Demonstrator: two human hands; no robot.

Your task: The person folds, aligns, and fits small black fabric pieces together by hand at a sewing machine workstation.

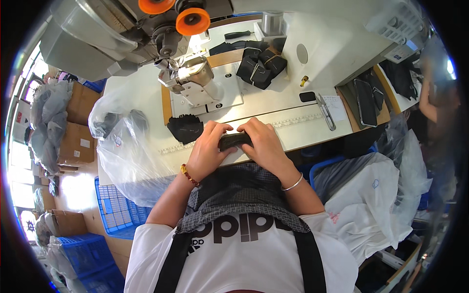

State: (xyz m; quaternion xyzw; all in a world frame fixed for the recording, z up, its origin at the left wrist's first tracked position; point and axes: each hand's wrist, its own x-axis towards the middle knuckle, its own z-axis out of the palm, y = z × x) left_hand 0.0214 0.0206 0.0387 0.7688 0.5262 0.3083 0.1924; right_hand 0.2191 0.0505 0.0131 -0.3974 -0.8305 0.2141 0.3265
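While both hands grip the dark cloth pc at the near edge of the table, it's clear of the machine, so prob. mid-handling; exact stage unclear. L hand pinches its 9 o'clock end, R hand its 3 o'clock end, fingers curled opp. thumbs. Approx. 10 o'clock: dark stack, no band visible; 11: sewing machine; 1: banded bundles, seemingly done. Qty left: can't tell.
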